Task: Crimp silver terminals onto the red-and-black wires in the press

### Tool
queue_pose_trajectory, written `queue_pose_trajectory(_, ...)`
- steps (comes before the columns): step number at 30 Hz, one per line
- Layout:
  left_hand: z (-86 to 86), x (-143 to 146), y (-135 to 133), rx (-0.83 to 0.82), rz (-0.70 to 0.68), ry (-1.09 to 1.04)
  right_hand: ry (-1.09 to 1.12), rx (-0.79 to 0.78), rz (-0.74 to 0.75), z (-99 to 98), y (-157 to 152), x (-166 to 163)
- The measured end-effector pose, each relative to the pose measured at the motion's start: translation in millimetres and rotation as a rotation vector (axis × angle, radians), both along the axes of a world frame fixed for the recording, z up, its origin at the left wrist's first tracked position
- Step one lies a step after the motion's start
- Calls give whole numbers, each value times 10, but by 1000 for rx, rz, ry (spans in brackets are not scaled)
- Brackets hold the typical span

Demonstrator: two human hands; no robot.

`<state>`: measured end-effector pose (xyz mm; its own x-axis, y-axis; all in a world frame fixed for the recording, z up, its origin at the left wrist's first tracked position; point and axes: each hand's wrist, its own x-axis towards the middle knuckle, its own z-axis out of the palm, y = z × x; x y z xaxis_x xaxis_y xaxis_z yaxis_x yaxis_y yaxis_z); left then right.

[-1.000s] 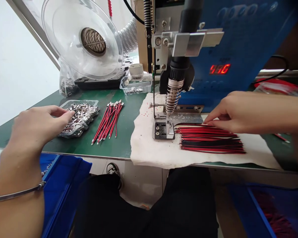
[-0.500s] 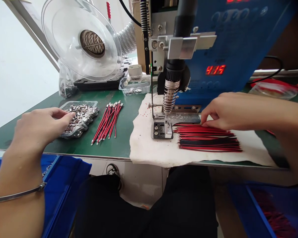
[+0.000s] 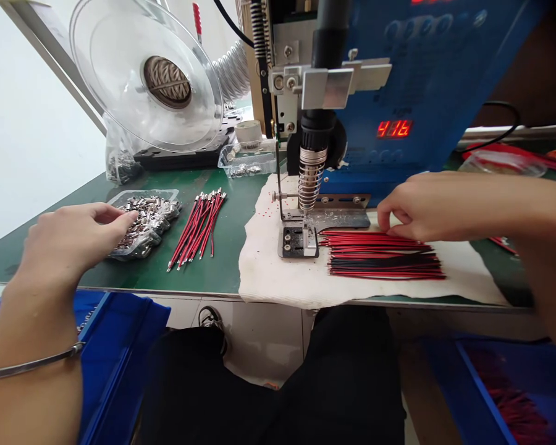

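My left hand (image 3: 76, 238) reaches into a clear plastic tray (image 3: 169, 193) heaped with small metal connectors (image 3: 152, 213). Its thumb and fingers are drawn together at the pile; whatever lies between the tips is hidden. On the right, my right hand (image 3: 419, 207) is bent down with its fingertips closed at the upper edge of a row of red and black wires (image 3: 384, 254). It seems to pinch a wire there, mostly covered by the fingers. The soldering head (image 3: 310, 179) stands above a small metal fixture (image 3: 309, 241), left of the wires.
Red and black wires with metal ends (image 3: 198, 228) lie beside the connector tray. A white cloth (image 3: 269, 272) sits under the fixture. Behind rise a blue machine (image 3: 398, 80) and a clear round shield (image 3: 115, 55). Blue bins (image 3: 120, 346) stand below the table edge.
My right hand has slid slightly right along the wires. My left hand stays at the connectors. The red display went from about 415 to 416, and the whole view shifted a little.
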<state>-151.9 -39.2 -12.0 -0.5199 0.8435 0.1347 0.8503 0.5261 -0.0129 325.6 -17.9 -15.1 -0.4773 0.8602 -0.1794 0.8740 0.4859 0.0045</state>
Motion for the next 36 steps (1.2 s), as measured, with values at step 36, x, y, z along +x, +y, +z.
queue_pose_trajectory(36,-52,-100,34,23,0,1,78,248,152,-172,-114,-611)
